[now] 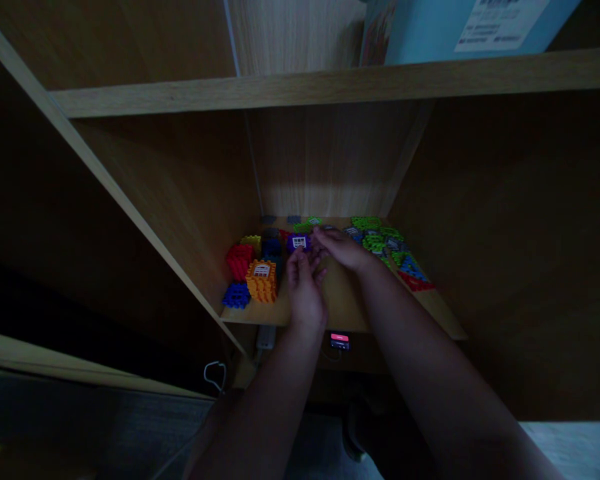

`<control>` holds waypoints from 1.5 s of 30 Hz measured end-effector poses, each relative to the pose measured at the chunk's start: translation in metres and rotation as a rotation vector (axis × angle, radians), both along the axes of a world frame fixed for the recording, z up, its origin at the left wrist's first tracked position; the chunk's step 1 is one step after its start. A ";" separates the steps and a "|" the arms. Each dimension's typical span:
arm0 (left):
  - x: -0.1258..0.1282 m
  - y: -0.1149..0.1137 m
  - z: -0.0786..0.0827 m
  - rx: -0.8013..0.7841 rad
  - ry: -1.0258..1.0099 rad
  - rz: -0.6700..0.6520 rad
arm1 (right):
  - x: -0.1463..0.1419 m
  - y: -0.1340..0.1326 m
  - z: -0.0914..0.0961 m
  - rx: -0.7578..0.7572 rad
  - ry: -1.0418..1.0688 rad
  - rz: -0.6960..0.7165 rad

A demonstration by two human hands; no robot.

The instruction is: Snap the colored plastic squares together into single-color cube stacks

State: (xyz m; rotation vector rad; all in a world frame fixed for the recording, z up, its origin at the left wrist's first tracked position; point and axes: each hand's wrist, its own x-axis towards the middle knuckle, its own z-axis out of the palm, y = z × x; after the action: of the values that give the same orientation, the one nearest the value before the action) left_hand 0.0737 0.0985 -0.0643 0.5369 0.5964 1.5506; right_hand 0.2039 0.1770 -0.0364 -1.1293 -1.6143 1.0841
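Observation:
My left hand is over the middle of the low shelf, fingers loosely bent and apart, tips at the front edge of a purple plastic building tile with a white window. From the right my right hand reaches in, fingers stretched out beside that tile's right side; in the dim light I cannot tell whether they touch it. Left of my hands stand an orange stack of interlocking tiles, a red stack, dark blue tiles, a yellow piece and a blue stack.
Green tiles, blue triangles and red pieces lie along the shelf's right side. An upper shelf board crosses above, bearing a light blue box. Below are a small lit device and a white cable.

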 end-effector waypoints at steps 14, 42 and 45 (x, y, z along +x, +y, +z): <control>0.000 0.000 -0.001 -0.032 -0.025 -0.027 | 0.001 0.000 0.000 0.103 -0.021 0.114; 0.000 0.006 -0.002 -0.074 -0.097 -0.072 | -0.001 -0.001 -0.001 0.227 -0.138 0.083; -0.001 0.005 -0.001 -0.067 -0.089 -0.074 | -0.002 0.002 -0.004 0.278 -0.177 0.028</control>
State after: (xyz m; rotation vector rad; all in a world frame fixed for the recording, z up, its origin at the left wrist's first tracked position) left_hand 0.0731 0.1040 -0.0655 0.4330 0.5523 1.4712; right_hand 0.2018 0.1785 -0.0403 -1.0412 -1.8581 0.7640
